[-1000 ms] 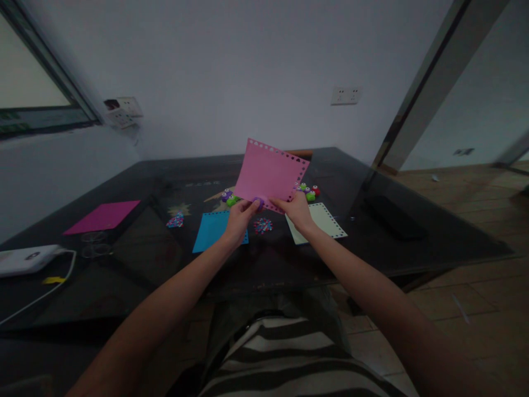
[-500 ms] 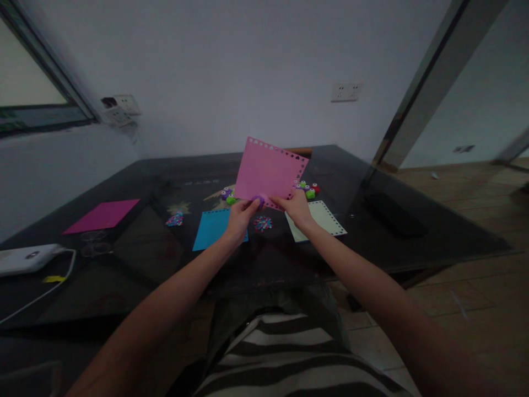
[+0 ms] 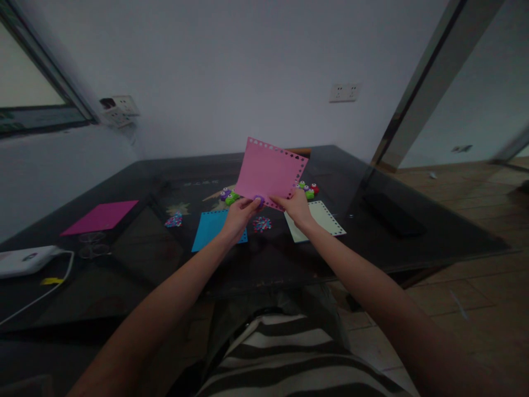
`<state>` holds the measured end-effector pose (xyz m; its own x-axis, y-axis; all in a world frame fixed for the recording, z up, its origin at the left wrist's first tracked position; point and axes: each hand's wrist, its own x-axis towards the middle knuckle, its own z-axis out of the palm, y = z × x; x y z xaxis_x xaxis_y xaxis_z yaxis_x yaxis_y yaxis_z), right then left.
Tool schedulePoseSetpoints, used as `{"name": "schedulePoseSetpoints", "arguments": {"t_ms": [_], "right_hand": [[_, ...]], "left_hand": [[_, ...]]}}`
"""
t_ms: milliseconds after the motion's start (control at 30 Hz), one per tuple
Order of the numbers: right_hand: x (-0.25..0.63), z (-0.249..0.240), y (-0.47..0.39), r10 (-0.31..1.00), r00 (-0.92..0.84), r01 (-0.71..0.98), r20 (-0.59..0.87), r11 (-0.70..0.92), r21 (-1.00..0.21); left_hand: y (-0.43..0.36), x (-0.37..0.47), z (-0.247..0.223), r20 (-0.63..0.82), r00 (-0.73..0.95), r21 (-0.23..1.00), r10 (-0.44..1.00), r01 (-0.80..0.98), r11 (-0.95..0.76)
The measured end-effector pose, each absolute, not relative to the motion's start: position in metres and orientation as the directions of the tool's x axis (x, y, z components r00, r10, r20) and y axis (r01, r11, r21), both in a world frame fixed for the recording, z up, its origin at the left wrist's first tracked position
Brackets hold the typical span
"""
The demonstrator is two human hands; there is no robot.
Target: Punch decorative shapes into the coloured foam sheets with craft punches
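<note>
A pink sheet of paper (image 3: 270, 168) is held up over the table, with small shaped holes along its top, right and lower right edges. My left hand (image 3: 242, 214) is closed on a small purple paper punch (image 3: 259, 200), which sits at the sheet's lower edge. My right hand (image 3: 296, 207) pinches the same edge further right, thumb and fingers on the paper. Beneath lies a pile of punched paper bits (image 3: 262, 224). A blue sheet (image 3: 209, 227) with a punched top edge is partly under my left forearm, and a pale yellow punched sheet (image 3: 324, 222) lies by my right wrist.
Green and purple punches (image 3: 230, 197) stand behind my left hand, and more punches (image 3: 308, 190) behind my right. On the left are a magenta sheet (image 3: 101, 216), another pile of bits (image 3: 174, 220) and a white device with a cable (image 3: 28, 260). A dark flat object (image 3: 392, 214) lies right.
The hands, punch and pink sheet stay almost in place. The whole view has shifted very slightly.
</note>
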<state>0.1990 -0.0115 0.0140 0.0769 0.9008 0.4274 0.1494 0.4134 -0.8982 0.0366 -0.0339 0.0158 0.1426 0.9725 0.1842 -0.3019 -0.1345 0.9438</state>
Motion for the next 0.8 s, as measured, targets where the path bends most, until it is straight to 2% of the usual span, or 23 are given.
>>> {"name": "schedulePoseSetpoints", "arguments": {"t_ms": [333, 800], "right_hand": [[0.1999, 0.0139, -0.0107, 0.897, 0.079, 0.152, 0.434, 0.419, -0.895], [0.2008, 0.013, -0.0094, 0.893, 0.085, 0.177, 0.443, 0.424, -0.888]], "left_hand": [[-0.0324, 0.0352, 0.0147, 0.146, 0.174, 0.944, 0.974, -0.318, -0.085], [-0.0348, 0.0354, 0.0182, 0.198, 0.194, 0.955, 0.961, -0.26, -0.144]]}}
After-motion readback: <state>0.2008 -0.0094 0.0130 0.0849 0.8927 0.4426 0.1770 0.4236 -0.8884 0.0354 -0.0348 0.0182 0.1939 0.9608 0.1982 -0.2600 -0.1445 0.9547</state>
